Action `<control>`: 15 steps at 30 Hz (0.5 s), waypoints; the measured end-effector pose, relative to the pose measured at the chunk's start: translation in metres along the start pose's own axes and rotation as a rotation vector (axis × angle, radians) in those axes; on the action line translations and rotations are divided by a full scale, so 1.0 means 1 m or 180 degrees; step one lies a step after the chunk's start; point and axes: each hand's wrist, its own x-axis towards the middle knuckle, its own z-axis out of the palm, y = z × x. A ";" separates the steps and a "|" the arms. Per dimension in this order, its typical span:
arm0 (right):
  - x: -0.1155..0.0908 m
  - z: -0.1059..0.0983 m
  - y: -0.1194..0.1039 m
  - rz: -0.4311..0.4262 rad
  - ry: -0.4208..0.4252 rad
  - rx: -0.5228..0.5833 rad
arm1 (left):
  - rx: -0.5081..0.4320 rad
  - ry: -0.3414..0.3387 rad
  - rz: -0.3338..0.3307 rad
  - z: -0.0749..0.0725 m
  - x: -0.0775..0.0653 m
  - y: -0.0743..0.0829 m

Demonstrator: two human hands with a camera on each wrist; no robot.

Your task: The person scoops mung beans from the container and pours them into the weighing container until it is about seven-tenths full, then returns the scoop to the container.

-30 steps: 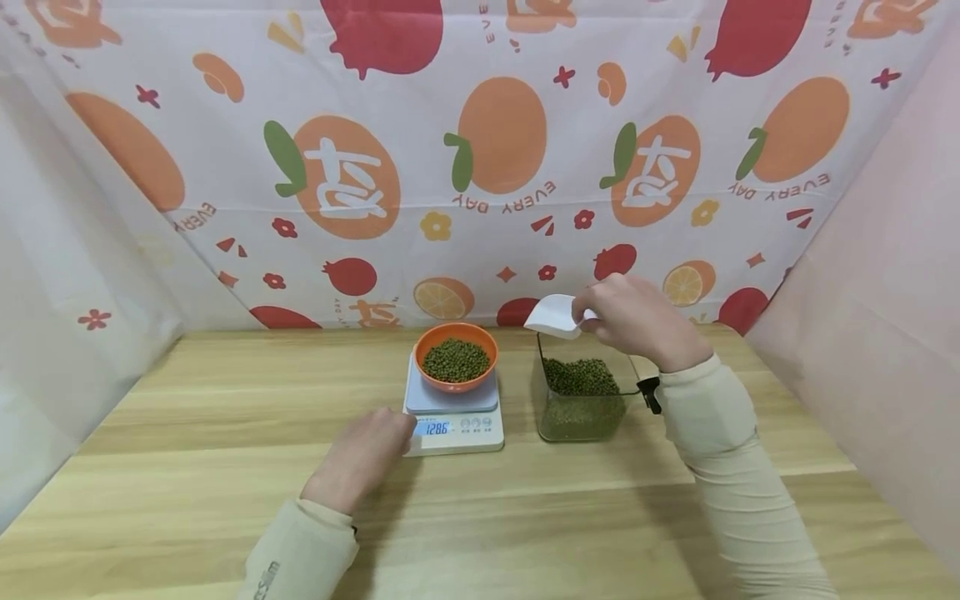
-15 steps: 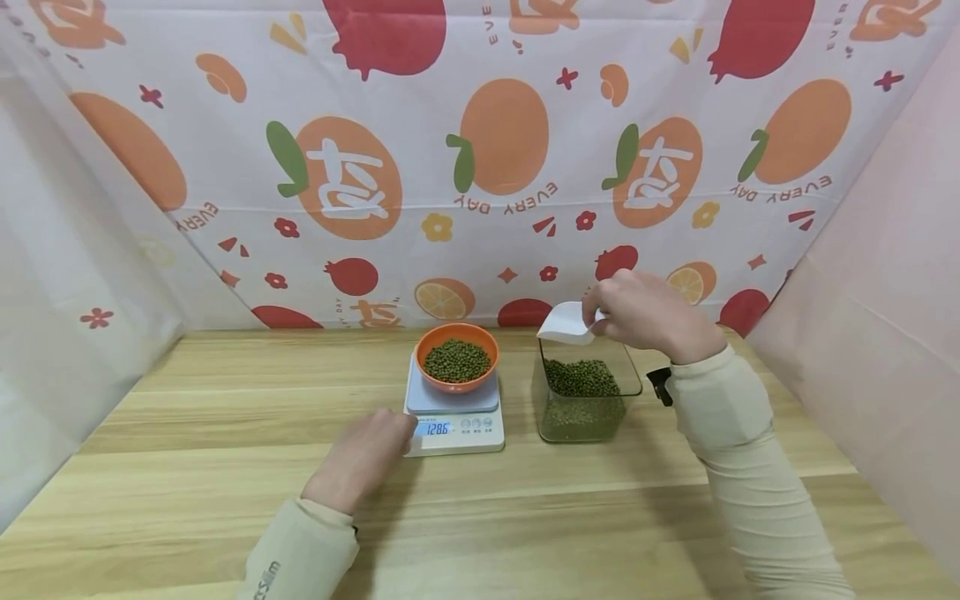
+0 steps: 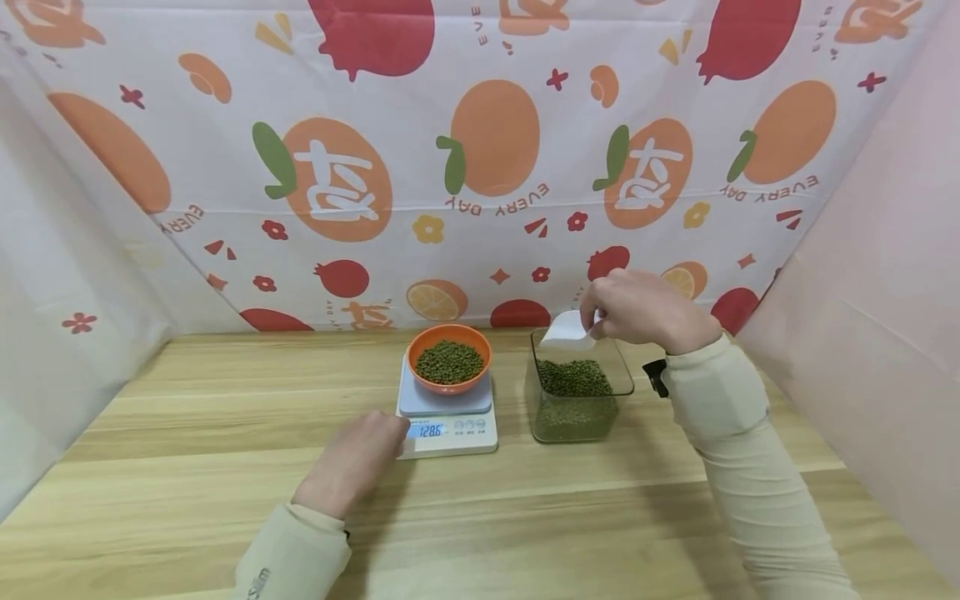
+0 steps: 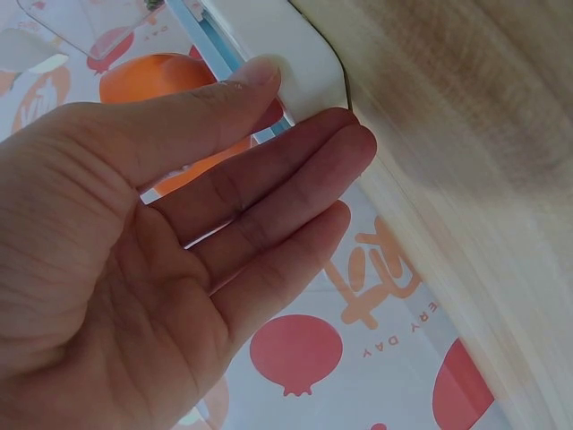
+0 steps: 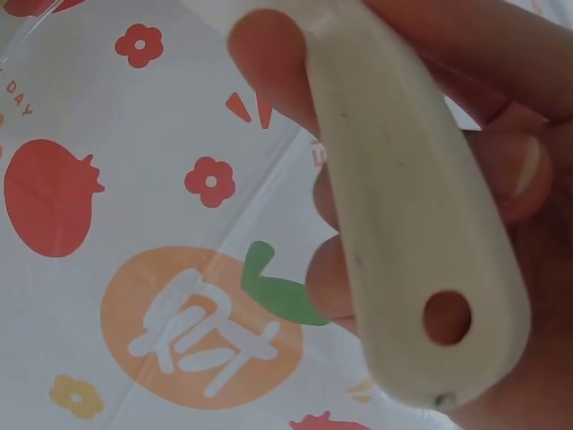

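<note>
My right hand (image 3: 637, 310) grips a white scoop (image 3: 567, 331) by its handle (image 5: 412, 206), which has a hole at the end. The scoop's blade is over the back of a clear square container (image 3: 573, 421), partly filled with green mung beans (image 3: 576, 379). An orange bowl (image 3: 447, 387) of mung beans (image 3: 450, 362) stands on a white kitchen scale (image 3: 480, 433) whose display reads 128.6. At the scale's left front corner, my left hand (image 3: 356, 458) holds the edge (image 4: 313, 67) between thumb and fingers.
Scale and container stand side by side on a wooden table (image 3: 480, 525), a narrow gap between them. A fruit-print cloth (image 3: 480, 250) hangs behind the table's back edge. Pale cloth walls rise at left and right.
The scoop has moved right and dipped slightly, from the container's back left corner to over its opening. The left hand stays at the scale, and the reading is unchanged.
</note>
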 end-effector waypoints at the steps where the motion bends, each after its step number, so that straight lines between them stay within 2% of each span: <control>1: 0.000 0.000 0.000 0.0014 -0.0066 0.0009 | 0.0001 0.0008 0.0012 0.000 0.000 0.000; 6: 0.001 0.001 0.001 0.0071 -0.0368 0.0038 | -0.0005 0.0014 0.0027 0.001 -0.001 0.000; 15: 0.006 0.004 0.001 0.0172 -0.0576 0.0026 | 0.0006 0.0061 0.0034 -0.001 -0.002 0.001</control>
